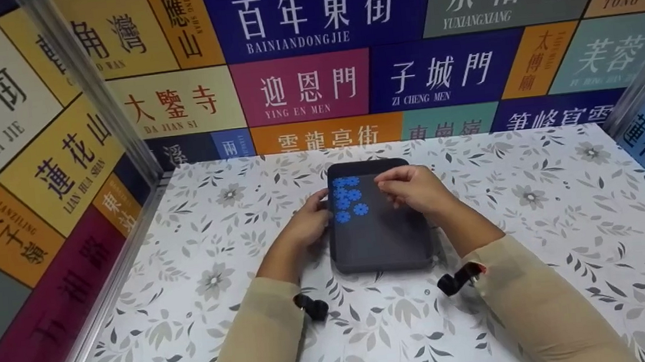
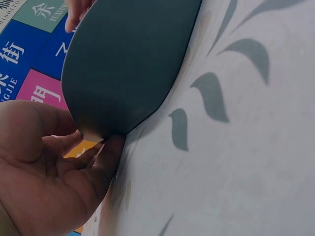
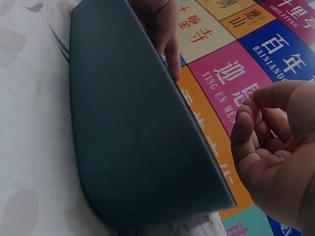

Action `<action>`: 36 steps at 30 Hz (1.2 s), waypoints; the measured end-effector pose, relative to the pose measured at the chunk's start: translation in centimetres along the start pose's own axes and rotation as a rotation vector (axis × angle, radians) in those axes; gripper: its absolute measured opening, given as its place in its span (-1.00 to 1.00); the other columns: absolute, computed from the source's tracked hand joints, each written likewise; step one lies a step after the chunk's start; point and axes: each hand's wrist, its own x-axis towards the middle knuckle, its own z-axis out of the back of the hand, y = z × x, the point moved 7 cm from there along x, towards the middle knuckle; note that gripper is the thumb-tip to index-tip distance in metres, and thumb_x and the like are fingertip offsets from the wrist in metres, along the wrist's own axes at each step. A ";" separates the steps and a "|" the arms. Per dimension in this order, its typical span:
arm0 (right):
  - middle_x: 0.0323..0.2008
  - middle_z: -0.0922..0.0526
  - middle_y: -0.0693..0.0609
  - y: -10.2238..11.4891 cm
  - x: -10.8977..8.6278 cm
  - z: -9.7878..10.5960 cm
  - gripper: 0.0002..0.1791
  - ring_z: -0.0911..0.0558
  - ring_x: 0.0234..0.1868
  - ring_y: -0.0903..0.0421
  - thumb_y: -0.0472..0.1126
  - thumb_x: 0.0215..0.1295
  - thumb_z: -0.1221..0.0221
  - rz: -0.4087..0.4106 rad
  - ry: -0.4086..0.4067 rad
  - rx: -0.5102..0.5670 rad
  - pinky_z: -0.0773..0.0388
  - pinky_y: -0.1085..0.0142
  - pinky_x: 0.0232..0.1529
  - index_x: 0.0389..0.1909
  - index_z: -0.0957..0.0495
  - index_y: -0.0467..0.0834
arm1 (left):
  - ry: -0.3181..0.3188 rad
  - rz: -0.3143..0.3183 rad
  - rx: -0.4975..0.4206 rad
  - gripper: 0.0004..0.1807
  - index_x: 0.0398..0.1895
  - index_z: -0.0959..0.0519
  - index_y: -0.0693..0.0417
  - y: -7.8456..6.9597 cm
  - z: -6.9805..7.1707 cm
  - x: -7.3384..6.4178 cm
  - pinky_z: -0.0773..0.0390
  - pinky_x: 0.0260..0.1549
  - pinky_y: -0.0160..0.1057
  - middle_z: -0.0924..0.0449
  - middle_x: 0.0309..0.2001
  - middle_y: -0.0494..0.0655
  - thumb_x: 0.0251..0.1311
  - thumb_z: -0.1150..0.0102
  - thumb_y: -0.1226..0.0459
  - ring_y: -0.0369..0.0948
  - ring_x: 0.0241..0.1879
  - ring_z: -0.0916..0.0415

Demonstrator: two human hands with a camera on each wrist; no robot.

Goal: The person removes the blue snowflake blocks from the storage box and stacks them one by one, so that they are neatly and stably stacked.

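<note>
A dark rectangular box [image 1: 384, 240] with rounded corners lies on the table in the head view. Several blue flower shapes [image 1: 350, 195] show on the upper left of its top face. My left hand [image 1: 310, 220] holds the box by its left side; in the left wrist view, thumb and fingers [image 2: 109, 155] grip its corner. Over the upper right part of the box is my right hand [image 1: 415, 190], its fingers curled and the thumb and index tips together. The right wrist view shows this hand [image 3: 275, 152] apart from the box wall [image 3: 133, 128], with nothing visible between the fingertips.
A white tablecloth [image 1: 219, 333] with grey leaves and flowers covers the table. Colourful panels with Chinese lettering [image 1: 302, 88] stand behind it and along both sides. Clear upright strips [image 1: 88, 85] run down the corners. Small black devices [image 1: 311, 307] sit at both wrists.
</note>
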 end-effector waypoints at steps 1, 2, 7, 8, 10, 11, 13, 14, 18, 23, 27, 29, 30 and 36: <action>-0.38 -0.73 0.09 0.1 0.4 -0.2 -0.78 -0.61 -0.42 0.21 -0.17 0.48 -0.32 -0.002 0.007 0.004 -0.67 0.35 -0.33 -0.01 -0.76 -0.20 | 0.002 0.000 -0.003 -0.24 0.68 -0.24 -0.01 0.0 0.0 0.0 -0.40 0.49 0.02 -0.43 0.53 0.19 0.37 0.06 0.38 0.06 0.43 -0.45; -0.37 -0.73 0.08 0.2 0.7 -0.3 -0.77 -0.61 -0.42 0.20 -0.18 0.47 -0.32 -0.007 0.015 0.012 -0.66 0.36 -0.33 0.00 -0.75 -0.23 | 0.003 -0.001 -0.007 -0.24 0.68 -0.24 0.00 0.0 0.0 0.0 -0.40 0.50 0.02 -0.43 0.53 0.19 0.37 0.06 0.38 0.06 0.43 -0.45; -0.37 -0.74 0.14 0.4 2.8 -0.7 -0.74 -0.62 -0.38 0.19 -0.20 0.49 -0.30 -0.051 0.071 0.017 -0.65 0.38 -0.31 0.07 -0.71 -0.25 | 0.000 0.025 -0.042 -0.25 0.68 -0.24 -0.07 0.4 0.0 0.0 -0.41 0.47 0.02 -0.40 0.56 0.13 0.39 0.04 0.37 0.05 0.43 -0.45; -0.36 -0.74 0.14 0.4 3.2 -0.8 -0.73 -0.62 -0.38 0.19 -0.21 0.49 -0.30 -0.062 0.086 0.009 -0.66 0.38 -0.30 0.09 -0.71 -0.26 | 0.000 0.032 -0.053 -0.25 0.68 -0.24 -0.09 0.4 0.0 0.0 -0.41 0.47 0.02 -0.40 0.57 0.12 0.40 0.03 0.36 0.04 0.43 -0.45; -0.34 -0.75 0.15 0.3 3.9 -0.9 -0.72 -0.62 -0.37 0.20 -0.22 0.48 -0.31 -0.086 0.116 -0.015 -0.67 0.37 -0.28 0.11 -0.70 -0.25 | 0.000 0.039 -0.058 -0.25 0.69 -0.24 -0.12 0.4 0.0 -0.1 -0.41 0.47 0.02 -0.40 0.57 0.10 0.41 0.03 0.36 0.04 0.43 -0.45; -0.32 -0.76 0.14 0.2 4.2 -1.0 -0.70 -0.64 -0.37 0.20 -0.23 0.48 -0.31 -0.096 0.130 -0.030 -0.68 0.37 -0.26 0.13 -0.69 -0.27 | 0.000 0.037 -0.051 -0.25 0.69 -0.24 -0.11 0.4 0.1 -0.1 -0.40 0.48 0.02 -0.40 0.56 0.10 0.41 0.03 0.36 0.04 0.43 -0.44; -0.27 -0.78 0.10 -0.1 4.9 -1.2 -0.63 -0.65 -0.35 0.19 -0.24 0.47 -0.31 -0.116 0.160 -0.063 -0.71 0.34 -0.23 0.20 -0.66 -0.31 | 0.001 0.027 -0.031 -0.24 0.69 -0.23 -0.08 0.3 0.0 0.0 -0.38 0.50 0.02 -0.41 0.56 0.13 0.40 0.05 0.37 0.05 0.44 -0.44; -0.23 -0.79 0.07 -0.3 5.1 -1.3 -0.60 -0.66 -0.33 0.18 -0.25 0.46 -0.32 -0.126 0.177 -0.081 -0.71 0.33 -0.21 0.23 -0.64 -0.33 | 0.001 0.022 -0.022 -0.23 0.69 -0.22 -0.06 0.2 0.0 0.0 -0.39 0.50 0.02 -0.41 0.55 0.15 0.39 0.05 0.37 0.06 0.45 -0.44; -0.16 -0.80 0.05 -1.1 6.0 -1.9 -0.49 -0.71 -0.25 0.13 -0.27 0.40 -0.36 -0.157 0.247 -0.155 -0.74 0.29 -0.15 0.31 -0.59 -0.36 | 0.000 0.010 0.007 -0.22 0.70 -0.20 -0.01 0.1 0.0 0.2 -0.38 0.51 0.02 -0.42 0.54 0.18 0.37 0.07 0.39 0.08 0.46 -0.44; -0.02 -0.82 -0.09 -2.0 6.6 -2.5 -0.50 -0.75 -0.20 0.18 -0.33 0.32 -0.39 -0.175 0.297 -0.217 -0.74 0.30 -0.12 0.28 -0.63 -0.33 | 0.003 0.007 0.016 -0.21 0.71 -0.18 0.02 0.0 0.0 0.1 -0.40 0.49 0.00 -0.40 0.55 0.19 0.36 0.07 0.39 0.06 0.45 -0.45; -0.01 -0.82 -0.10 -2.7 6.8 -2.8 -0.52 -0.75 -0.21 0.21 -0.35 0.27 -0.44 -0.184 0.311 -0.283 -0.74 0.29 -0.06 0.23 -0.69 -0.29 | 0.013 0.002 0.001 -0.21 0.71 -0.16 0.03 0.0 0.0 0.1 -0.42 0.47 0.00 -0.39 0.55 0.19 0.37 0.08 0.40 0.06 0.42 -0.46; -0.09 -0.82 -0.03 -3.0 6.8 -2.9 -0.52 -0.74 -0.21 0.21 -0.35 0.23 -0.46 -0.190 0.311 -0.319 -0.73 0.31 -0.05 0.20 -0.71 -0.26 | 0.011 0.004 -0.003 -0.20 0.72 -0.16 0.02 0.0 0.0 0.0 -0.41 0.48 0.00 -0.40 0.55 0.19 0.37 0.08 0.39 0.06 0.42 -0.46; -0.13 -0.81 0.01 -3.1 6.8 -2.9 -0.52 -0.73 -0.21 0.21 -0.34 0.21 -0.47 -0.194 0.308 -0.335 -0.72 0.31 -0.05 0.18 -0.72 -0.25 | 0.008 0.006 -0.004 -0.21 0.71 -0.17 0.01 0.0 0.0 0.0 -0.40 0.49 0.00 -0.41 0.54 0.18 0.37 0.07 0.39 0.05 0.42 -0.46; -0.23 -0.76 0.13 -3.3 6.7 -2.9 -0.56 -0.66 -0.20 0.20 -0.31 0.16 -0.51 -0.197 0.307 -0.411 -0.63 0.34 -0.09 0.11 -0.76 -0.20 | -0.010 0.011 0.003 -0.22 0.69 -0.22 -0.03 0.2 0.1 0.1 -0.32 0.55 0.00 -0.43 0.54 0.14 0.36 0.03 0.37 0.02 0.46 -0.41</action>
